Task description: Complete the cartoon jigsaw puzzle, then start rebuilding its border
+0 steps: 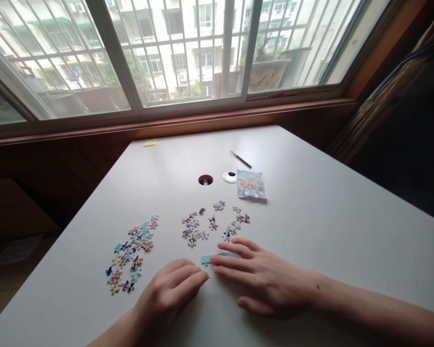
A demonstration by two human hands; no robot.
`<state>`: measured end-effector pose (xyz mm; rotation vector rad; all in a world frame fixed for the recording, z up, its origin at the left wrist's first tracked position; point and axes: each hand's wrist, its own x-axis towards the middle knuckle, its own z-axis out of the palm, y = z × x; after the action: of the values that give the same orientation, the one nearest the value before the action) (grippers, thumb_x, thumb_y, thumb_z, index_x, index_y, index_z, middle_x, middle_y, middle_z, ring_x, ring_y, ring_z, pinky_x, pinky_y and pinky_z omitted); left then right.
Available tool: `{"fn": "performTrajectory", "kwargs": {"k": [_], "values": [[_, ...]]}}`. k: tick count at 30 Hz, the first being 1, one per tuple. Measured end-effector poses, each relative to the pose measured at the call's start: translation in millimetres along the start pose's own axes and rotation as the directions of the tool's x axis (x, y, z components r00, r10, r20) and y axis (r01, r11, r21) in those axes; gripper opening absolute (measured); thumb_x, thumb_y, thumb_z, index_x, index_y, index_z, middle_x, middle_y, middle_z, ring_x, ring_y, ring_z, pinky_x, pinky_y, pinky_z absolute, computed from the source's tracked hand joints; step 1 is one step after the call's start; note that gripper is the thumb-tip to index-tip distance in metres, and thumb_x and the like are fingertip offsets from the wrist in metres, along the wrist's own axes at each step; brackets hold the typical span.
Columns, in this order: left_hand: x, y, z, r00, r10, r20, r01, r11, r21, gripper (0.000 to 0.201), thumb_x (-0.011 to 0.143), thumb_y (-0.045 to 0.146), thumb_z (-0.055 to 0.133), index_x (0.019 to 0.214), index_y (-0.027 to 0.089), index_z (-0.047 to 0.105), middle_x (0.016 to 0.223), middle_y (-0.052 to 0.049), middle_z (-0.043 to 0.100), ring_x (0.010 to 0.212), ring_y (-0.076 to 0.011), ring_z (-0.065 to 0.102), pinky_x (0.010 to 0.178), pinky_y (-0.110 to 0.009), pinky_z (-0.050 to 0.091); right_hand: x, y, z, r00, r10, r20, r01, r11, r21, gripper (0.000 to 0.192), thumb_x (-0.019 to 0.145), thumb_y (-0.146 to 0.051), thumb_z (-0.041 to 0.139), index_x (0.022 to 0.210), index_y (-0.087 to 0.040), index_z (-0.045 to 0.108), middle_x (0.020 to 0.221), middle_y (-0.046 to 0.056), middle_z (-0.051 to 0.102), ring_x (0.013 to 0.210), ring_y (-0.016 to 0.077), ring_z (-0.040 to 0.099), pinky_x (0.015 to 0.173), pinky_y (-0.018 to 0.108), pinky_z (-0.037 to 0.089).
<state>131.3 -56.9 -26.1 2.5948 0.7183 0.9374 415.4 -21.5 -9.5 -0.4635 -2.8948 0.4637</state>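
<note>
White surface (pixel 310 217) by the window, puzzle bits scattered. Left hand (pixel 169 291) flat, loosely open, holding nothing. Right hand (pixel 260 274) flat, fingers pinning joined blue pieces (pixel 211 258).

Both hands (pixel 169 294) (pixel 263 279) press, seemingly, joined blue puzzle pieces (pixel 207 259) on table (pixel 328 217).

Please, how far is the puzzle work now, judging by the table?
Done: only a short light-blue strip of joined pieces lies on the table. In hand: the right hand rests its fingers on that strip; the left hand lies beside it. Left: nearly all, a loose pile at left and a scatter in the middle. The reference picture lies beyond.
</note>
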Motion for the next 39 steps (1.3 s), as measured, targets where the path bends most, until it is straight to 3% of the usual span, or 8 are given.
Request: {"fn": "performTrajectory", "kwargs": {"k": [4, 12, 19, 39], "values": [[0.8, 1.2, -0.9, 0.999, 0.024, 0.025, -0.025, 0.998, 0.061, 0.019, 0.093, 0.004, 0.052, 0.109, 0.010, 0.062, 0.102, -0.014, 0.067, 0.095, -0.0221, 0.059, 0.081, -0.035, 0.054, 1.1, 0.3, -1.4, 1.000, 0.008, 0.015, -0.008, 1.000, 0.021, 0.060, 0.094, -0.042, 0.051, 0.147, -0.017, 0.041, 0.152, 0.009, 0.045, 0.143, 0.0300, 0.034, 0.118, 0.048, 0.022], [-1.2, -0.6, 4.7, 0.995, 0.032, 0.092, -0.033, 0.999, 0.005, 0.021, 0.095, 0.004, 0.050, 0.112, 0.009, 0.061, 0.105, -0.015, 0.065, 0.101, -0.0224, 0.058, 0.085, -0.034, 0.055, 4.2, -0.8, -2.1, 0.998, 0.015, 0.063, -0.015, 1.000, 0.008, 0.059, 0.094, -0.043, 0.051, 0.147, -0.017, 0.040, 0.154, 0.008, 0.043, 0.140, 0.0298, 0.035, 0.118, 0.047, 0.020], [1.2, 0.0, 6.2, 0.996, 0.004, 0.087, -0.004, 1.000, 0.007, 0.026, 0.097, 0.006, 0.049, 0.119, 0.012, 0.060, 0.108, -0.015, 0.064, 0.103, -0.0218, 0.058, 0.086, -0.035, 0.056, 3.6, -1.2, -0.7, 1.000, 0.009, -0.016, -0.008, 0.999, 0.051, 0.056, 0.095, -0.041, 0.050, 0.147, -0.020, 0.041, 0.149, 0.007, 0.049, 0.139, 0.0271, 0.038, 0.116, 0.047, 0.024], [9.6, -0.3, 6.6, 0.991, -0.077, 0.110, 0.073, 0.997, 0.036, 0.022, 0.098, 0.011, 0.046, 0.112, 0.015, 0.063, 0.102, -0.012, 0.064, 0.095, -0.0208, 0.056, 0.081, -0.034, 0.053, 3.7, 0.4, 1.8, 0.998, -0.015, -0.063, 0.018, 0.999, 0.047, 0.055, 0.093, -0.037, 0.052, 0.144, -0.019, 0.044, 0.145, 0.010, 0.053, 0.137, 0.0277, 0.040, 0.114, 0.047, 0.027]]}}
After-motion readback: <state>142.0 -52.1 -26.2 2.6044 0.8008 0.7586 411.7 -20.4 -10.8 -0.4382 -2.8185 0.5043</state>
